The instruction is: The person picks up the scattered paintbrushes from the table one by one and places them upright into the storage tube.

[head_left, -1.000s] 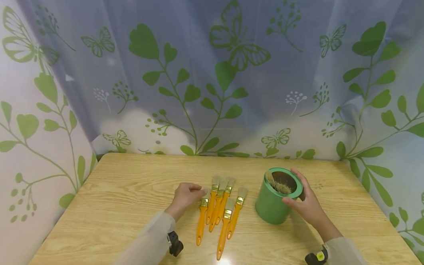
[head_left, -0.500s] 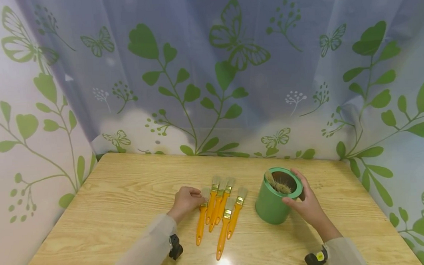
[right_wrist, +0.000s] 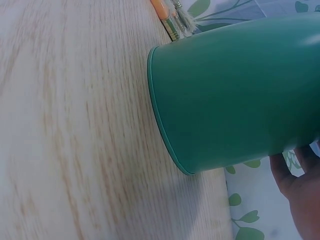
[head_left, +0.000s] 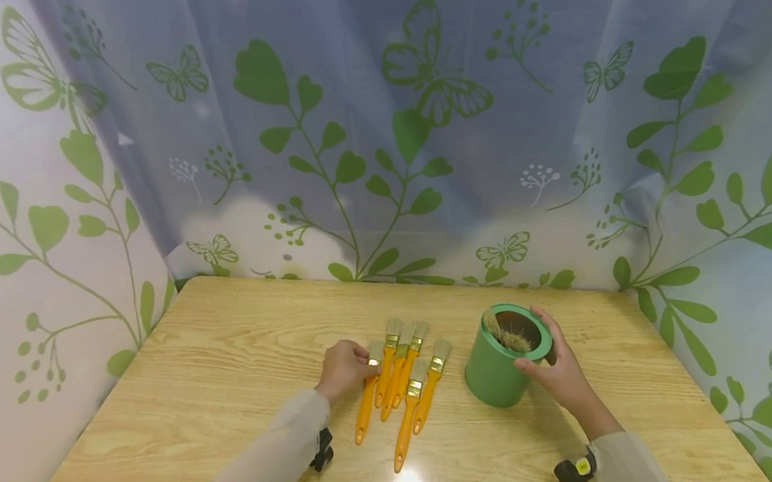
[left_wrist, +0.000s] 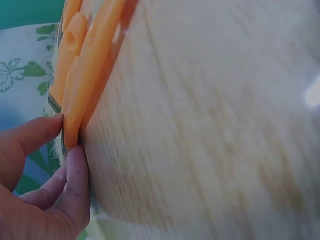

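Note:
My left hand (head_left: 342, 371) pinches the leftmost paintbrush (head_left: 364, 415) between thumb and fingers, close to its metal band. In the left wrist view its orange handle (left_wrist: 95, 65) runs up from the fingertips, low along the table. Several more paintbrushes (head_left: 405, 433) with orange handles and pale bristles lie just to the right, some overlapping. My right hand (head_left: 561, 381) grips a green can (head_left: 496, 377) by the rim, thumb at the near side and fingers at the far side. Tan bristly tips (head_left: 514, 341) show inside the upright can.
Everything stands on a light wooden table (head_left: 246, 328). A curtain (head_left: 355, 148) with green leaves and butterflies hangs behind its far edge and along both sides. A bright reflection shines on the wood near the front.
My left hand has moved slightly down and right, from the bristles of the leftmost paintbrush to its metal band, and now pinches it. The right hand and can have stayed still.

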{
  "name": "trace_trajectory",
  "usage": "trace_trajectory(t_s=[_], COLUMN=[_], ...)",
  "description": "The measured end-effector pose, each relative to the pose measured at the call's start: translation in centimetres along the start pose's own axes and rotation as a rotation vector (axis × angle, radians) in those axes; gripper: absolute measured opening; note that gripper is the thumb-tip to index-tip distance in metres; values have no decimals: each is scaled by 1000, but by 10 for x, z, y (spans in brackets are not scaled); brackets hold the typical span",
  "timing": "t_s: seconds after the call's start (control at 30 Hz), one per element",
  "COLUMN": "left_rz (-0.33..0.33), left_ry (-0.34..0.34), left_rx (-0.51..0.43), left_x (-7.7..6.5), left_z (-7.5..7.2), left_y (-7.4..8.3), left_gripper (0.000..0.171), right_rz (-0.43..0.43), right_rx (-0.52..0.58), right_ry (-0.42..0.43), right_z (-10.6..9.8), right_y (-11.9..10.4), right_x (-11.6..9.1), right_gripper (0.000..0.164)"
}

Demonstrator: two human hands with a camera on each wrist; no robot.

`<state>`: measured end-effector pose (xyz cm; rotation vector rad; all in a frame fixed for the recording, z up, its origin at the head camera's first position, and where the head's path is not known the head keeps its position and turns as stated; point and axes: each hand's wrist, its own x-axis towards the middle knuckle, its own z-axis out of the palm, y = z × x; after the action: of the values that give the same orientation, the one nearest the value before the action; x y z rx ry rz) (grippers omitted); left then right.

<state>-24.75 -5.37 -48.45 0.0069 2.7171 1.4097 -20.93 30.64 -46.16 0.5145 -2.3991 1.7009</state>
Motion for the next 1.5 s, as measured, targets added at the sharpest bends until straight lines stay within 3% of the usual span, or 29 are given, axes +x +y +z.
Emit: trace_trajectory(t_s=[0.23, 0.53, 0.8, 1.2, 1.5], left_rz=[-31, 1, 15, 11, 102], left_ry=[8, -2, 4, -26, -21], left_rx=[21, -4, -49, -176, -267], left_x=[-1, 0, 3, 12, 13], left_z=[1, 0, -9, -25, -32], left_y=[1, -5, 1, 29, 63], left_gripper=[22, 23, 18, 20, 21], right_rz=[17, 16, 12, 29, 16], right_rx=[-12, -18, -5, -34, -6], right_ry=[8, 11, 9, 13, 1], right_z=[0, 1, 2, 1, 1], right_y=[-3, -3, -3, -3, -2], right_x=[-1, -1, -2, -1, -1], right_gripper=[85, 85, 85, 84, 84])
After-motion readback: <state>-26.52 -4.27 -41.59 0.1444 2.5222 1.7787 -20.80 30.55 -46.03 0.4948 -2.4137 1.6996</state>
